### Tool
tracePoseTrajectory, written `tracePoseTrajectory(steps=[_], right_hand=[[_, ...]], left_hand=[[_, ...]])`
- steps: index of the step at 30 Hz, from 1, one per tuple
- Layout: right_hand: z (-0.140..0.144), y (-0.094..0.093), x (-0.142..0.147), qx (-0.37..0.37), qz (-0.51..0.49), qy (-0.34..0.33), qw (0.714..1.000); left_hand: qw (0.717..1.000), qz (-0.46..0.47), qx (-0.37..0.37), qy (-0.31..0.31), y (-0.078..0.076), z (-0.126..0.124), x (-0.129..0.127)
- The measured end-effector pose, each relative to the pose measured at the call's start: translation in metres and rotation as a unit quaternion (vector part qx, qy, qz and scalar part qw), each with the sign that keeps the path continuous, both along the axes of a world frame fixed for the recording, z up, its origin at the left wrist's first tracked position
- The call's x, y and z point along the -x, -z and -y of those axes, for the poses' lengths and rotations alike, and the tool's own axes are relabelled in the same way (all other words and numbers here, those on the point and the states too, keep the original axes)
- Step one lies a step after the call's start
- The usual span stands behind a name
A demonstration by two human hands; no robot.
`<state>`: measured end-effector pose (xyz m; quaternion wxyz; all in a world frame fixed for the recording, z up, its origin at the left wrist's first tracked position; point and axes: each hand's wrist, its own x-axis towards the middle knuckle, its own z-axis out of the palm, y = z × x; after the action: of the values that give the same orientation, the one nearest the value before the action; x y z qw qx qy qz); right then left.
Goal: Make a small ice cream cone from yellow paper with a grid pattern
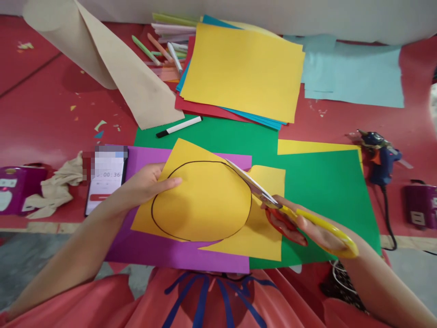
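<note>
From here I see the left hand [152,183] pinching yellow paper [205,205] at ten o'clock, the right hand [317,231], fingers curled round scissors [263,197], at three.

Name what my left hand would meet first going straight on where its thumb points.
Likely the scissors, across the yellow sheet that the left hand holds; depth is hard to judge.
</note>
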<state>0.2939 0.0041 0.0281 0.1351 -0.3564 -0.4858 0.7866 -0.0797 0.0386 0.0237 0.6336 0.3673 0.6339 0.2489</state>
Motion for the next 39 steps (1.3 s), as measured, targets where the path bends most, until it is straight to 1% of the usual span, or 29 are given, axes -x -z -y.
tracePoseTrajectory(steps=[3,7,11,15,18,20,21,23,25,27,29,30,33,36,39], right_hand=[[0.002,0.002,-0.002,0.019,0.01,-0.024,0.999],[0.002,0.002,-0.005,0.02,0.031,-0.017,0.999],[0.001,0.0,-0.005,0.016,0.037,-0.018,0.999],[0.003,0.003,-0.006,0.022,0.031,-0.009,0.999],[0.005,0.008,-0.008,0.023,0.014,0.022,0.999],[0.006,0.01,-0.007,0.019,0.003,0.054,0.998],[0.006,0.011,-0.005,0.019,-0.001,0.07,0.997],[0.008,0.011,-0.001,0.027,-0.006,0.098,0.995],[0.01,0.011,0.004,0.038,-0.009,0.124,0.992],[0.014,0.011,0.009,0.047,-0.016,0.143,0.988],[0.017,0.011,0.015,0.061,-0.034,0.162,0.984],[0.019,0.012,0.018,0.07,-0.044,0.172,0.982],[0.024,0.012,0.025,0.086,-0.066,0.195,0.975],[0.031,0.013,0.029,0.072,-0.071,0.192,0.976],[0.036,0.013,0.032,0.053,-0.073,0.187,0.978]], left_hand=[[1.0,0.002,0.007,-0.011,0.001,0.0,0.001],[1.0,0.004,0.013,-0.007,-0.001,-0.002,0.002],[0.999,0.006,0.035,-0.007,-0.001,-0.004,0.002],[0.999,0.012,0.03,0.011,0.003,-0.004,0.005],[0.999,0.038,0.024,0.009,0.006,0.0,0.013],[0.997,0.072,0.035,-0.014,0.008,0.006,0.02],[0.994,0.093,0.043,-0.039,0.008,0.01,0.023],[0.984,0.132,0.046,-0.112,0.01,0.02,0.025],[0.97,0.149,0.024,-0.19,0.014,0.032,0.021],[0.958,0.161,-0.001,-0.236,0.02,0.046,0.011],[0.95,0.184,-0.025,-0.25,0.028,0.059,-0.002],[0.951,0.184,-0.036,-0.247,0.031,0.065,-0.009],[0.969,0.114,-0.047,-0.213,0.037,0.076,-0.026],[0.975,0.05,-0.058,-0.21,0.032,0.075,-0.034],[0.971,0.025,-0.069,-0.226,0.025,0.067,-0.034]])
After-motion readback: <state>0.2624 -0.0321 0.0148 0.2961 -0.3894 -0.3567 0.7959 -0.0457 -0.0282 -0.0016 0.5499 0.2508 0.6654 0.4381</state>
